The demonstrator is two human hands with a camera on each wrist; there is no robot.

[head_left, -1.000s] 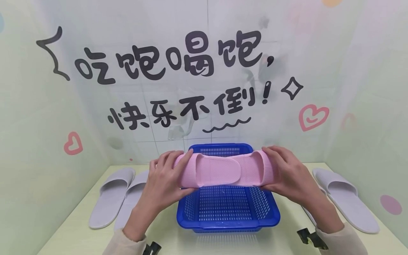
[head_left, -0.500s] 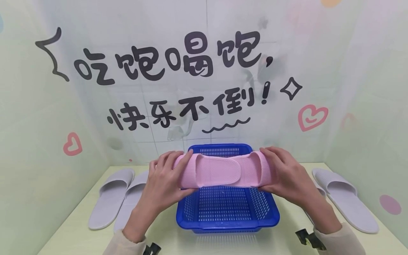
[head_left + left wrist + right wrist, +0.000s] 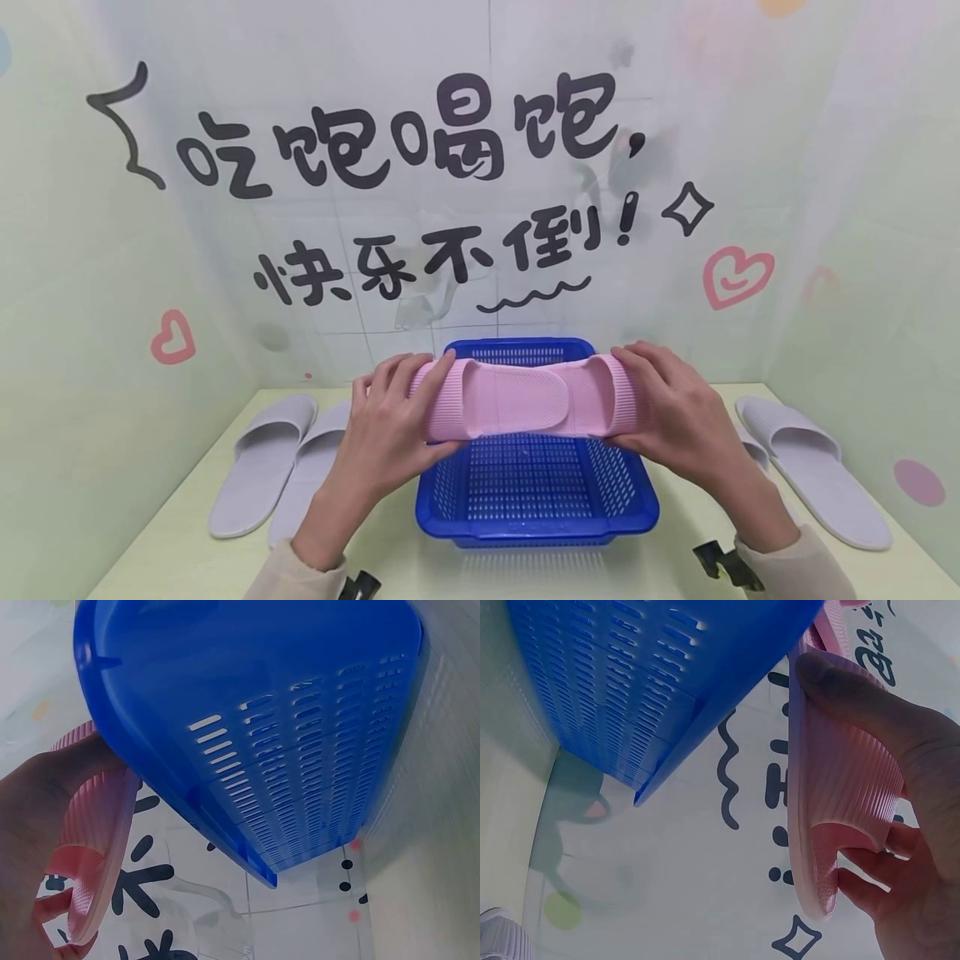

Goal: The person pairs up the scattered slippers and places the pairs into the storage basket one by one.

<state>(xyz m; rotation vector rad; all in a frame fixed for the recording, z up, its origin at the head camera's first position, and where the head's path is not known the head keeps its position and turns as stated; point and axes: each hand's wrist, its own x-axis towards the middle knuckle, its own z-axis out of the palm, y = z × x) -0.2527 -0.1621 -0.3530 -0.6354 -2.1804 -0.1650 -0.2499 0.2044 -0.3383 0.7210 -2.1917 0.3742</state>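
Observation:
Two pink slippers are held end to end above a blue perforated plastic basket (image 3: 525, 492). The heel of the left pink slipper (image 3: 517, 400) overlaps the right pink slipper (image 3: 588, 396) in the middle. My left hand (image 3: 386, 417) grips the left one by its ribbed strap end, thumb below and fingers above. At the other end, my right hand (image 3: 675, 408) holds the right one in the same way. In the right wrist view, the thumb lies along the edge of the pink slipper (image 3: 847, 765) and fingers bend near the toe opening. Parts of both straps are covered by my fingers.
A pair of grey slippers (image 3: 251, 483) lies on the pale table (image 3: 172, 542) at the left, partly behind my left arm. More grey slippers (image 3: 825, 483) lie at the right, one mostly hidden by my right arm. A printed wall covering (image 3: 420, 50) stands behind.
My right hand has shifted slightly left, so the two pink slippers overlap a little more. My left hand, the basket and the grey slippers stay about where they were.

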